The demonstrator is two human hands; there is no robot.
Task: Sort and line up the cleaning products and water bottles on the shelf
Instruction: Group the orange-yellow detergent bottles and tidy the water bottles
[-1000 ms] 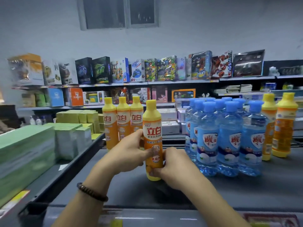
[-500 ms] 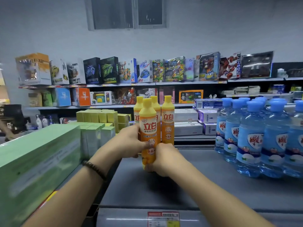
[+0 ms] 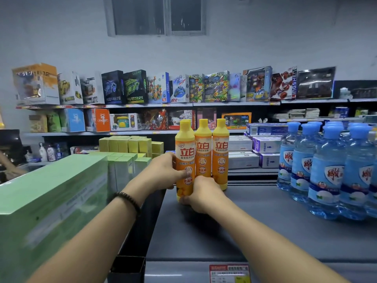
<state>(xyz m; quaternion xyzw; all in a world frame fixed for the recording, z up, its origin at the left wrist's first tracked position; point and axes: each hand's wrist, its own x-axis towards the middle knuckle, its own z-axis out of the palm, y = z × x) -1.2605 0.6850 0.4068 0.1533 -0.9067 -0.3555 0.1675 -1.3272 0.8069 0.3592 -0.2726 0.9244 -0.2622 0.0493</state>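
An orange dish-soap bottle (image 3: 184,160) with a yellow cap stands upright at the left end of the grey shelf (image 3: 255,225). My left hand (image 3: 165,172) grips its left side and my right hand (image 3: 204,194) wraps its base. Two matching soap bottles (image 3: 212,154) stand just behind it to the right, and another cap shows behind the held one. Several blue-capped water bottles (image 3: 326,170) are grouped at the right of the shelf.
Green boxes (image 3: 53,205) fill the neighbouring shelf on the left, with yellow-green boxes (image 3: 130,146) behind. White and blue boxes (image 3: 263,148) sit beyond the shelf's back edge. A price tag (image 3: 229,272) hangs on the front lip. Toy boxes line the far wall shelves.
Both hands carried the soap bottle left and back until it stands in front of the other soap bottles. The view shifted left, so the water bottles now sit at the right edge.
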